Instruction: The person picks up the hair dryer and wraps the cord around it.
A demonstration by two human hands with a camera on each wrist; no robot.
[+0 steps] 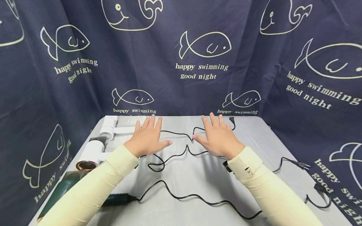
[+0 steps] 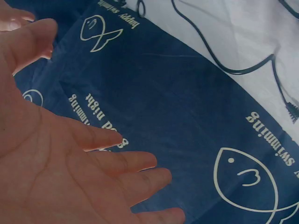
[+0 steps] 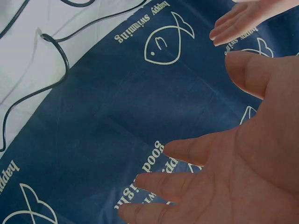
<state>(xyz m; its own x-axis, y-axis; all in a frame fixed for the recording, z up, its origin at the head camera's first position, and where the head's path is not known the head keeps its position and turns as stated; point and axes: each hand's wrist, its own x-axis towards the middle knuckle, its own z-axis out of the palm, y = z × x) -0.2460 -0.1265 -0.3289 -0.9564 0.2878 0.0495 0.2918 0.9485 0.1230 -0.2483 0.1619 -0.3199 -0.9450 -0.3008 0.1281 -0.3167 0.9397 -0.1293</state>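
My left hand (image 1: 148, 137) is held out over the table with its fingers straight and spread, holding nothing. Its palm fills the lower left of the left wrist view. Likewise empty, my right hand (image 1: 218, 137) reaches forward with fingers spread. Nearest the left hand is a white hair dryer (image 1: 108, 127) at the back left, its handle partly behind the fingers. A second white hair dryer (image 1: 94, 150) with a copper-coloured ring lies before it, its handle hidden by my left sleeve. Closest to me, a dark green hair dryer (image 1: 63, 188) is partly covered by the left forearm.
Black cords (image 1: 195, 195) run from the dryers across the grey-white table (image 1: 175, 175). Plugs lie at the right: one at the back (image 1: 232, 120), a two-pin plug (image 1: 302, 164), and another at the front right (image 1: 320, 187). A dark blue fish-print curtain (image 1: 169, 62) surrounds the table.
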